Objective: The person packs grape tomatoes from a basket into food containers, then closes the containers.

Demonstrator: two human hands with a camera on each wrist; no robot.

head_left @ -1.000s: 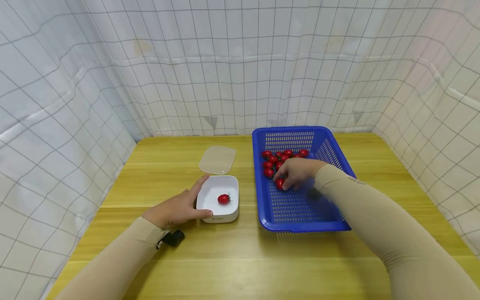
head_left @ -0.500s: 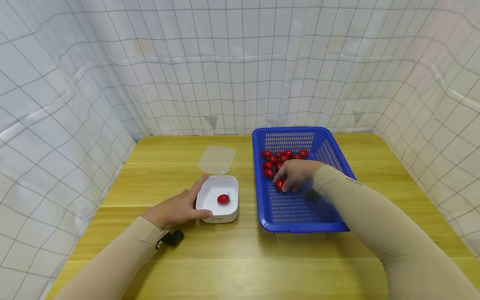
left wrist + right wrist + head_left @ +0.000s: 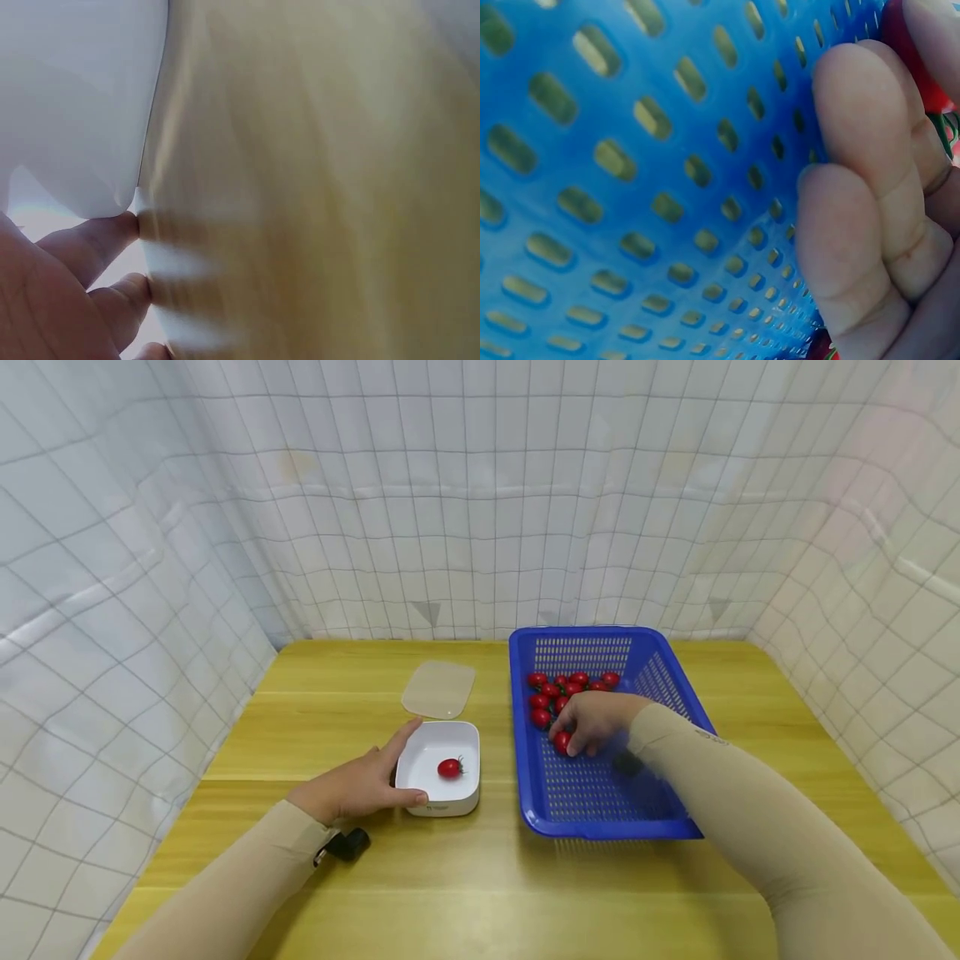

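Observation:
My left hand [image 3: 363,783] holds a white square food container [image 3: 452,810], thumb over the near rim and index finger along the far left corner. In the left wrist view the fingertips [image 3: 124,225] press against the container's side. Inside it lies one cherry tomato [image 3: 450,768] with a green stem. Over on the right, my right hand [image 3: 603,720] is down in a blue plastic basket [image 3: 615,828]. It pinches a cherry tomato [image 3: 562,742] between thumb and fingers; the right wrist view shows only part of this red tomato [image 3: 909,56] behind the fingers.
Several more cherry tomatoes [image 3: 550,691] cluster in the basket's far left part. Behind the container a translucent flat lid [image 3: 438,689] lies on the wooden table [image 3: 450,893]. White gridded curtain [image 3: 480,502] hangs around the back and both sides.
The head view has tipped slightly, so everything sits a little lower in it. Both hands keep nearly the same places, the right one still on the same cherry tomato.

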